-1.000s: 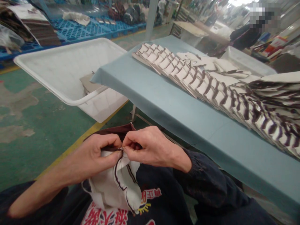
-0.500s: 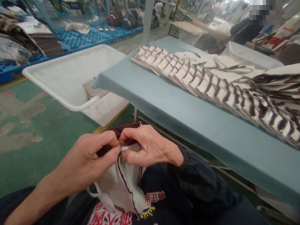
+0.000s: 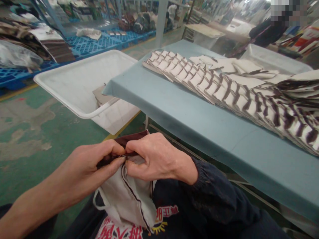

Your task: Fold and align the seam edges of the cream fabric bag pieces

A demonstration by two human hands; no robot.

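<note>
Left hand (image 3: 96, 164) and right hand (image 3: 152, 159) both pinch the dark-trimmed top edge of a white cloth pouch (image 3: 129, 199) held over the lap, off the table's (image 3: 179, 116) near edge. Looks light, limp; best gripped at the hem. White tub (image 3: 74, 79) beside the table's left corner holds flat brownish sheets (image 3: 101, 96).

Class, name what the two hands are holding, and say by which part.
Both hands, left and right, pinch a white bag by its dark top edge.
</note>
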